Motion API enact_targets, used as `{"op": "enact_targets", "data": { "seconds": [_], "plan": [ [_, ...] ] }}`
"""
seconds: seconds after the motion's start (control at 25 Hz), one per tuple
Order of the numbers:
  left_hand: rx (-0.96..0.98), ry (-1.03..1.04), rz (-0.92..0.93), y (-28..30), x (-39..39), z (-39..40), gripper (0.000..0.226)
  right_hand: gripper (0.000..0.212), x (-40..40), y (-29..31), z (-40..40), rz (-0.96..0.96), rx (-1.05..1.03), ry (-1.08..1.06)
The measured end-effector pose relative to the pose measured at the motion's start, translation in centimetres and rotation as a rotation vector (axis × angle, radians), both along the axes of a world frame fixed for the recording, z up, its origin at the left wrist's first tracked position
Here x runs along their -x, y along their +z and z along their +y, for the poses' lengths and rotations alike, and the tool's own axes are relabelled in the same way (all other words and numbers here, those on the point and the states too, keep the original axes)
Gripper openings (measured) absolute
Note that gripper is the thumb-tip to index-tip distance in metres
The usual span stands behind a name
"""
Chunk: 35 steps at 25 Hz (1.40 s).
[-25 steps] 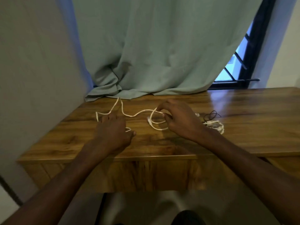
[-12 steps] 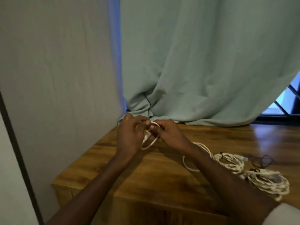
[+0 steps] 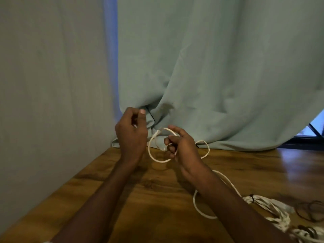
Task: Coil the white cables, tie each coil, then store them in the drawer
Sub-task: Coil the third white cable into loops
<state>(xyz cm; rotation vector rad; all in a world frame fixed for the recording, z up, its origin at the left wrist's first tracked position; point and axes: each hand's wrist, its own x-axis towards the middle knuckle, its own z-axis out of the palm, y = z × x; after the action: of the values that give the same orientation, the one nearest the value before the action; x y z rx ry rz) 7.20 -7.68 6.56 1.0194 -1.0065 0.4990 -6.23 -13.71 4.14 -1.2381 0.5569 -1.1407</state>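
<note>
My right hand (image 3: pixel 182 146) pinches a small loop of white cable (image 3: pixel 154 155), held up above the wooden tabletop (image 3: pixel 157 199). The rest of that cable runs behind my right wrist and curls down onto the wood (image 3: pixel 198 206). My left hand (image 3: pixel 131 134) is raised just left of the loop with its fingers curled; the cable's end lies close to it, and I cannot tell whether it touches. Coiled white cables (image 3: pixel 273 213) lie at the lower right, partly hidden by my right forearm. No drawer is visible.
Dark elastic bands (image 3: pixel 312 211) lie beside the coils at the right edge. A pale green curtain (image 3: pixel 210 76) hangs at the back and rests on the tabletop. A grey wall (image 3: pixel 52 85) borders the left side.
Both hands rose off the table and moved left with the cable, forming a small loop. The left hand has since pulled slightly away from it. The view tilted up and left.
</note>
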Motion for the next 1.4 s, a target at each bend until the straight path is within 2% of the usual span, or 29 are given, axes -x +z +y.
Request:
{"op": "enact_targets", "data": {
  "seconds": [0.12, 0.2, 0.36, 0.44, 0.56, 0.64, 0.72, 0.8, 0.88, 1.04, 1.2, 1.32, 1.4],
  "plan": [
    [-0.161, -0.123, -0.494, -1.6, 1.2, 0.6, 0.015, 0.055, 0.7, 0.6, -0.8, -0.21, -0.103, 0.067],
    [-0.315, -0.123, -0.667, -2.6, 0.9, 0.4, 0.022, 0.053, 1.2, 0.6, -0.5, -0.302, -0.175, 0.115],
    [-0.518, -0.049, -0.699, -3.7, -0.8, -0.6, 0.062, 0.036, 2.2, 1.0, 0.1, -0.342, -0.277, 0.188],
    [-0.55, -0.001, -0.679, -4.3, -1.8, -1.1, 0.06, 0.033, 2.4, 1.3, 0.0, -0.412, -0.344, 0.251],
    [-0.437, -0.078, -0.505, -4.6, -2.5, -1.3, 0.023, 0.036, 2.8, 1.3, -0.1, -0.397, -0.33, 0.29],
    [-0.426, -0.168, -0.382, -4.3, -2.3, -1.0, 0.03, 0.043, 3.0, 1.1, -0.3, -0.21, -0.166, 0.251],
    [-0.391, -0.246, -0.306, -3.6, -1.8, -0.3, 0.026, 0.042, 3.0, 0.8, -0.4, -0.04, 0.015, 0.206],
    [-0.331, -0.331, -0.183, -3.1, -1.5, 0.2, 0.026, 0.037, 3.3, 0.8, -0.5, -0.046, 0.054, 0.257],
    [-0.339, -0.33, -0.047, -2.8, -1.2, 0.6, 0.033, 0.035, 3.4, 0.9, -0.6, -0.115, 0.036, 0.331],
    [-0.467, -0.28, 0.155, -3.1, -0.9, 0.1, 0.038, 0.037, 2.9, 0.7, -0.6, 0.081, 0.235, 0.19],
    [-0.579, -0.372, 0.504, -2.3, -1.0, -0.7, 0.033, 0.047, 3.1, 0.6, -0.3, 0.079, 0.244, 0.271],
    [-0.639, -0.552, 0.55, -1.7, -0.1, -0.2, 0.036, 0.031, 2.7, 0.1, -0.3, 0.283, 0.591, -0.068],
    [-0.675, -0.839, 0.526, -1.8, -0.2, 0.3, 0.045, 0.022, 2.5, -0.1, -0.4, 0.231, 0.641, -0.203]
  ]
}}
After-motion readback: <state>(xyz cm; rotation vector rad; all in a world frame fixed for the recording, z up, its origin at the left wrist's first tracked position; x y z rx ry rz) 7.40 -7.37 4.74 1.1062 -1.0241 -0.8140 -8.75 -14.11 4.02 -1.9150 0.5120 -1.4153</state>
